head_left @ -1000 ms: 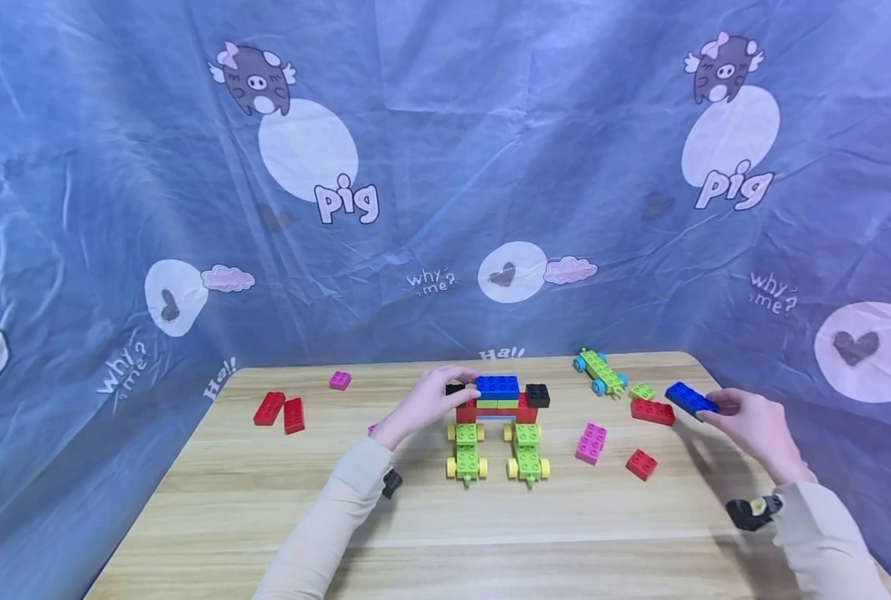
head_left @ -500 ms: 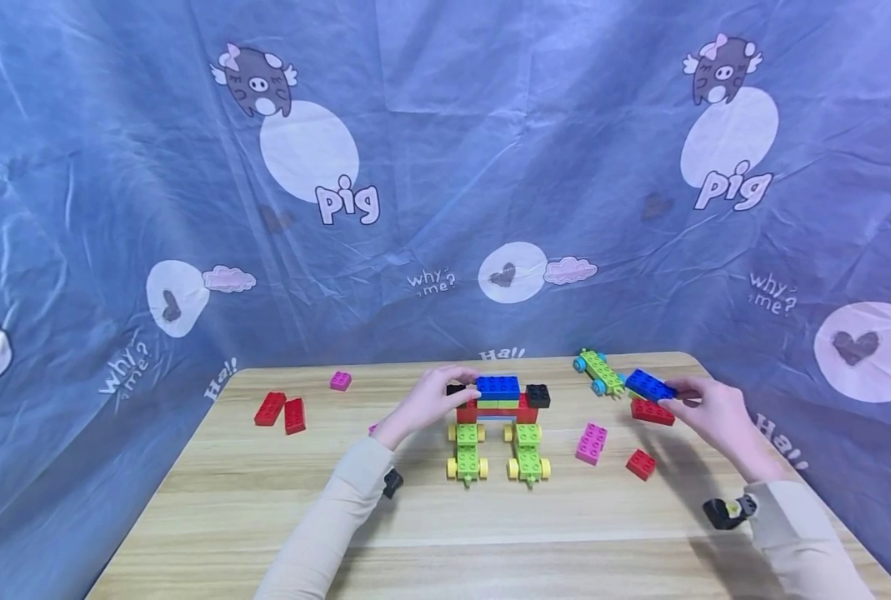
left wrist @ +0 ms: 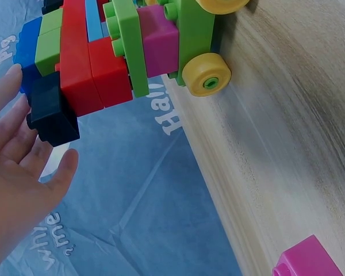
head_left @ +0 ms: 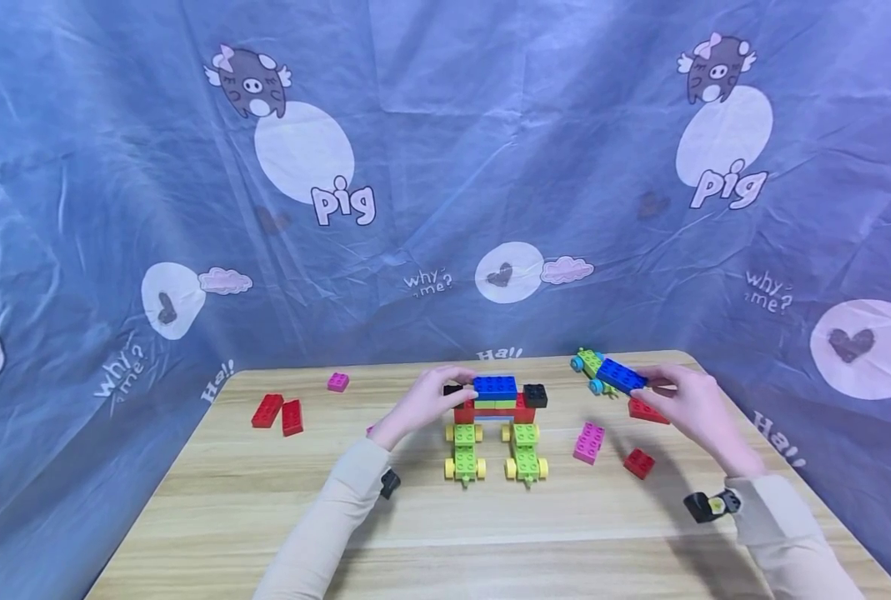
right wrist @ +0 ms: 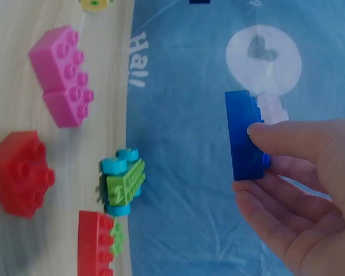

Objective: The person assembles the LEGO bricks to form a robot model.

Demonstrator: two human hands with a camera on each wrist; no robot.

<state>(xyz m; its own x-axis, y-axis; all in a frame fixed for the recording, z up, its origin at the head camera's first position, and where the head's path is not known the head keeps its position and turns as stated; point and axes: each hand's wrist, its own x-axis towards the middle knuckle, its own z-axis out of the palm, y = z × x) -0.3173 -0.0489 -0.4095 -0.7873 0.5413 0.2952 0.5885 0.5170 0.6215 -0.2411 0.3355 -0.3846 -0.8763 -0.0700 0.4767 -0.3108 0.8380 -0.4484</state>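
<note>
One blue brick, likely light, stiff: hold end, where your right fingers pinch; left fingers clamp stack.

Perhaps a curtained-off play corner: pig-print cloth hangs behind and beside a table of toy bricks.

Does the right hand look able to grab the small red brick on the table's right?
Probably not yet: the right hand pinches a blue brick, though nothing covers the small red brick.

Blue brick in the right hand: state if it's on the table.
Off: the right hand holds the blue brick up above the table.
</note>
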